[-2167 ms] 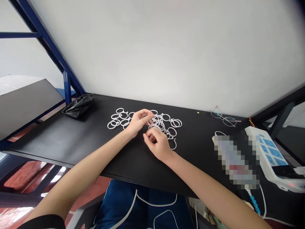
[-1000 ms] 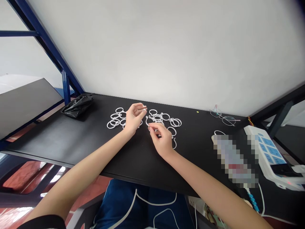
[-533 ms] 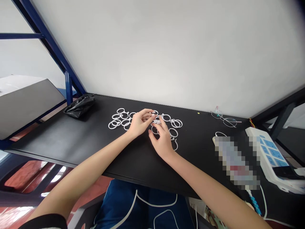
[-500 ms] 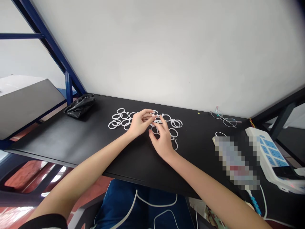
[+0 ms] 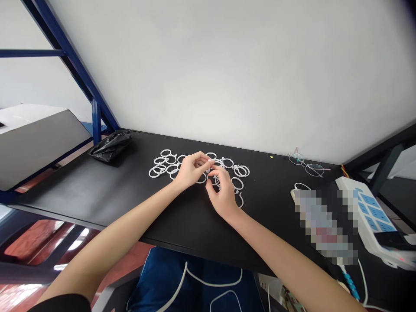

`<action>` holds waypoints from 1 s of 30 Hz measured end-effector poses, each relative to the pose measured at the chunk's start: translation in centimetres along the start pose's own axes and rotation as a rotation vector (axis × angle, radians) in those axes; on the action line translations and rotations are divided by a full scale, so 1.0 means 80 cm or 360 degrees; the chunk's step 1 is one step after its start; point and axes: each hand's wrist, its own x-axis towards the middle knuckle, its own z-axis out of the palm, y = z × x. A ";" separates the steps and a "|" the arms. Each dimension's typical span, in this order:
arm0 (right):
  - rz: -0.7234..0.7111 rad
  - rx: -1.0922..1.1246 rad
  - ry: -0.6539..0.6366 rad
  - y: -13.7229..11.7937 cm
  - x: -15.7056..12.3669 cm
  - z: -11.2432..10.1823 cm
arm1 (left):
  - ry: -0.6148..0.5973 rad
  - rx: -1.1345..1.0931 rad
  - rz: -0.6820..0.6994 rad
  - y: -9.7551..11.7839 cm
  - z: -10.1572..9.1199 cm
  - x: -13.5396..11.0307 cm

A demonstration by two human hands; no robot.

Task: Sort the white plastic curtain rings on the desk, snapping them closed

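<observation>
Several white plastic rings (image 5: 162,164) lie scattered in a loose pile on the black table (image 5: 97,190). My left hand (image 5: 190,170) and my right hand (image 5: 222,190) meet over the middle of the pile. Both hands have their fingertips pinched together on a white ring (image 5: 211,167) held between them, just above the table. More rings (image 5: 241,170) lie to the right of my right hand, partly hidden by its fingers.
A crumpled black plastic bag (image 5: 110,145) lies at the back left. Eyeglasses (image 5: 307,164) rest at the back right. A white and blue power strip (image 5: 373,216) and cables sit on the right. A blue metal frame (image 5: 94,117) stands at the left.
My left hand was raised with a ring, then came back down to the pile. My right hand opened over the rings, then pinched again. Both hands now meet on one ring.
</observation>
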 end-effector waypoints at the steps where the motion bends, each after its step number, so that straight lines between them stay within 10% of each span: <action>1: -0.0054 -0.0041 -0.0090 0.001 0.000 0.001 | 0.0067 0.0014 0.0013 -0.001 0.000 0.001; 11: -0.0120 -0.0486 -0.0505 0.009 -0.007 0.008 | 0.0336 -0.0150 -0.0101 -0.002 -0.003 0.008; 20: -0.0032 -0.0684 -0.0365 0.013 -0.006 0.005 | 0.0550 -0.0259 -0.0177 0.006 -0.007 0.012; 30: 0.0037 -0.0241 -0.0071 0.004 -0.002 0.000 | 0.0049 -0.0258 -0.0205 0.007 -0.004 0.004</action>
